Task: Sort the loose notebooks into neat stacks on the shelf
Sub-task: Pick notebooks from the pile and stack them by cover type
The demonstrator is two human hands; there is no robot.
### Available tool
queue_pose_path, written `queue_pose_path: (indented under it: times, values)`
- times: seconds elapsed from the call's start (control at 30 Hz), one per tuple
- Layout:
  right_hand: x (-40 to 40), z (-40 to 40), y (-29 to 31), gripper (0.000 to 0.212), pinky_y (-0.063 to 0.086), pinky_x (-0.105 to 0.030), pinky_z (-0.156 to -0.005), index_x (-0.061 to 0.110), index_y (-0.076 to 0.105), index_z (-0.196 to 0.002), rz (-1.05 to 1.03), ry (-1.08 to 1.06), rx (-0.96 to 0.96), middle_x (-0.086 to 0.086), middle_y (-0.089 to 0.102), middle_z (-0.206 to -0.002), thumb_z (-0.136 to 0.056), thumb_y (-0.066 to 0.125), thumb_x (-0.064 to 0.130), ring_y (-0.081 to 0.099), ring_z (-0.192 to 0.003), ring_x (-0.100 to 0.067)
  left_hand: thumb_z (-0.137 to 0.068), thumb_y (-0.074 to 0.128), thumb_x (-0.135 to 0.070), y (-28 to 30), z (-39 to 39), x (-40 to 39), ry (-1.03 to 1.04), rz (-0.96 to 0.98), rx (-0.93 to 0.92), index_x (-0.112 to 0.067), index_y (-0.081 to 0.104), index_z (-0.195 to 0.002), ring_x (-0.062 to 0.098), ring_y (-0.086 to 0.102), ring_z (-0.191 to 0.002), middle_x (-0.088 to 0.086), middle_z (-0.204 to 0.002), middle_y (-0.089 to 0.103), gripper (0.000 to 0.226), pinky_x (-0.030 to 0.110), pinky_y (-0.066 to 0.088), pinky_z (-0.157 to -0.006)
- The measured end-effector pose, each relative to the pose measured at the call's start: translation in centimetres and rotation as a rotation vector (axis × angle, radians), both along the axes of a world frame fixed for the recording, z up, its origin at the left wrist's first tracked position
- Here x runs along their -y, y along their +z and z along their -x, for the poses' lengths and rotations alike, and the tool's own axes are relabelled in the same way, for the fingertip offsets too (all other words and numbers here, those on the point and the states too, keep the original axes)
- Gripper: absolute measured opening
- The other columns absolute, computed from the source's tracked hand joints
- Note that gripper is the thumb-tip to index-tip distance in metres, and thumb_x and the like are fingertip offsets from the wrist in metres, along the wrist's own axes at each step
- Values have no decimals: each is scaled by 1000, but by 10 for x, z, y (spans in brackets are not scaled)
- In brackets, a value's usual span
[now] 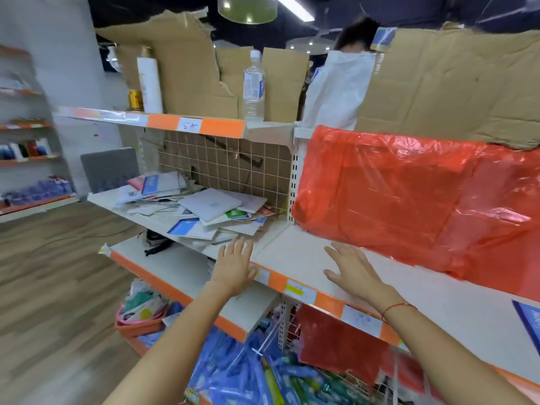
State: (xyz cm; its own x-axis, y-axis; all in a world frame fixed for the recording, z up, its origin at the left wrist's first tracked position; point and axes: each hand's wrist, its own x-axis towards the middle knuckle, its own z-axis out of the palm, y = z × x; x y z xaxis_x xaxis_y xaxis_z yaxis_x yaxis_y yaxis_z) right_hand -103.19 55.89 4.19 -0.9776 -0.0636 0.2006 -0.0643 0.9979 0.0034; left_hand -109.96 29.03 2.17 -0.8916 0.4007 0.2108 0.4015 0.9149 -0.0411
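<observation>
A messy heap of loose notebooks (201, 211), mostly white with blue and green covers, lies on the left part of the white shelf (295, 247). My left hand (235, 266) reaches toward the heap's near edge with fingers straight, holding nothing. Over the bare shelf board to the right, my right hand (350, 268) hovers flat with fingers spread, just in front of a red plastic bag (409, 197). At the far right edge lies one blue notebook (529, 320), partly cut off.
The red bag fills the back of the right shelf section. Above, a top shelf (193, 124) carries a water bottle (253, 86), a white bottle and cardboard sheets. A person stands behind the cardboard. Below are blue packets (248, 372) and a pink basket (140, 317).
</observation>
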Motion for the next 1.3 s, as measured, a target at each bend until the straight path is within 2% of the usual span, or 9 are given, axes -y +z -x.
queue_pose_path:
  times: [0.2,0.4,0.63,0.73,0.9,1.3]
  values:
    - [80,53,5,62,10,-33,-116,17,22,-149,-3,99,5,-5,17,-157,-96,44,41,16,-143,-21,-100,34,-44,4,36,87,117,-26,39,-15,5,-152,27,3,-146,10,-159,5,67,42,8,-118]
    - [128,104,11,56,18,-32,-111,16,33,-143,-16,192,-32,-6,31,-150,-94,49,37,26,-138,-22,-100,31,-44,-1,67,125,169,-49,37,-15,4,-152,27,4,-146,10,-159,5,65,42,8,-118]
    - [164,174,20,59,18,-31,-111,16,27,-147,-30,259,-73,-5,30,-151,-94,48,32,26,-138,-22,-100,34,-44,5,124,162,239,-64,20,-15,5,-152,28,4,-146,9,-159,4,66,42,10,-117]
    - [173,210,24,58,22,-31,-109,15,31,-145,-41,265,-66,-7,35,-149,-93,49,31,32,-135,-23,-100,36,-41,12,151,174,244,-84,7,-14,9,-151,27,4,-146,8,-158,7,64,40,12,-117]
    - [183,256,23,59,20,-31,-112,16,25,-148,-53,250,-47,-7,25,-154,-96,46,30,24,-140,-22,-98,41,-35,12,192,192,234,-130,-33,-13,14,-150,27,11,-144,9,-155,17,63,40,13,-115]
    - [216,310,16,62,13,-25,-114,19,26,-149,-81,304,37,-4,22,-156,-92,49,19,21,-142,-17,-97,41,-35,16,300,239,262,-64,-37,-13,16,-150,29,12,-144,12,-156,16,62,43,15,-117]
